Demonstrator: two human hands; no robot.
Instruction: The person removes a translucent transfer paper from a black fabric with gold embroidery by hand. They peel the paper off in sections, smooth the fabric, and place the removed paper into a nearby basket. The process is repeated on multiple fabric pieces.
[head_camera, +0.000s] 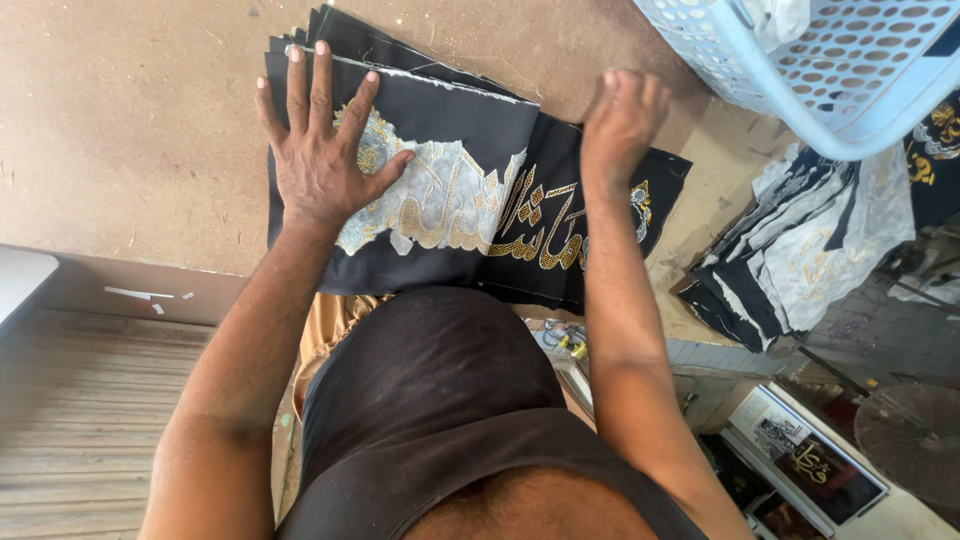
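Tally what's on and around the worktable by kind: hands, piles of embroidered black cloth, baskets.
Hands: 2, left hand flat on the cloth, right hand on it too
Piles of black embroidered cloth: 2, main pile, side pile
Light blue basket: 1
Total: 5

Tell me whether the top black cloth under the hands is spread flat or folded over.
Folded over: the top black cloth shows its pale backing turned up under the left hand.

Person seen from above: dark sleeveless top (440, 400), tan garment (335, 320) below it, both arms bare, no rings or wristwear.
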